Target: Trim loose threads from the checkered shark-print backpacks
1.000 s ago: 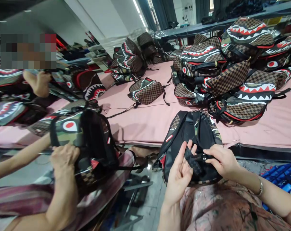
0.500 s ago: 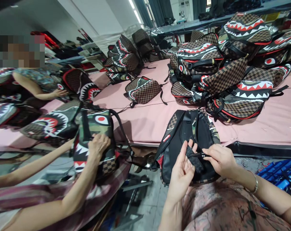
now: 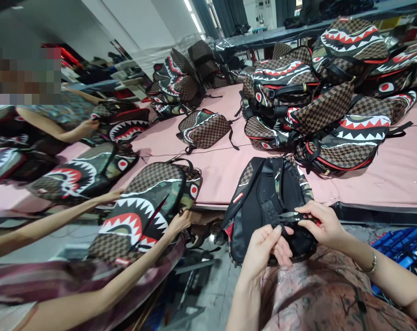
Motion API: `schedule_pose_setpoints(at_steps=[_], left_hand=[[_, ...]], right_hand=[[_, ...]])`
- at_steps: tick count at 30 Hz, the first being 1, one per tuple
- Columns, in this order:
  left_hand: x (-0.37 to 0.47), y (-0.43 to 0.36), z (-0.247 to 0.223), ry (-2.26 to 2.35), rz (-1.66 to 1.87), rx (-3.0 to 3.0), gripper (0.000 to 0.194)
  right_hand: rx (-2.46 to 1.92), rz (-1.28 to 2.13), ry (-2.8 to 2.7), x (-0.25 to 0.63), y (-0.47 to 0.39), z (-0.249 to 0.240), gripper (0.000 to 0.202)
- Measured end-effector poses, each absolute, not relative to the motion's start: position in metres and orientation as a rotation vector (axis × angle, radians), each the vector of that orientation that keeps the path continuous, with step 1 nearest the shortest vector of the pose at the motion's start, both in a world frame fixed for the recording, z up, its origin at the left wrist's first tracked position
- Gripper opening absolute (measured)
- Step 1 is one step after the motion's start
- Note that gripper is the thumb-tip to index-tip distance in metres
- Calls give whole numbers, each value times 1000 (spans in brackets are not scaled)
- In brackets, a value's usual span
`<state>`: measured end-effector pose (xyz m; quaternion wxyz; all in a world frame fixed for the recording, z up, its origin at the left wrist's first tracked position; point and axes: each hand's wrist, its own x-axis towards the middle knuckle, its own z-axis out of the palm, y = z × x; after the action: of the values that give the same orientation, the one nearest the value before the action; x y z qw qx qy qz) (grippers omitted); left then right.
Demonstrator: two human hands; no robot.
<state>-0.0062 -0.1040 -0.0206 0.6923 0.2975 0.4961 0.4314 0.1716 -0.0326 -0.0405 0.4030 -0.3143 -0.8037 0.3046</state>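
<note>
A backpack with a black back panel and checkered, camouflage edges leans against the table edge in front of me. My right hand is closed around a pair of thread snips, whose blades point left over the panel. Below the blade tips, my left hand pinches the edge of a black textured flap between thumb and curled fingers. What lies under those fingers is hidden.
Piled shark-mouth backpacks cover the right of the pink table. At left, a co-worker's hands hold another backpack; a second person handles one farther back. Blue crates stand low at right.
My left hand has turned over, from palm up under the black flap to pinching its edge. The snips have shifted slightly right and up. The nearby co-worker's backpack has been turned to its front.
</note>
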Motion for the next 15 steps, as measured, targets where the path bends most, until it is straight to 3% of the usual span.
schedule_pose_setpoints(at_steps=[15], left_hand=[[-4,-102,-20,1127,859,791,42]], right_hand=[[-726,681,-2251,169,-27,-36,15]])
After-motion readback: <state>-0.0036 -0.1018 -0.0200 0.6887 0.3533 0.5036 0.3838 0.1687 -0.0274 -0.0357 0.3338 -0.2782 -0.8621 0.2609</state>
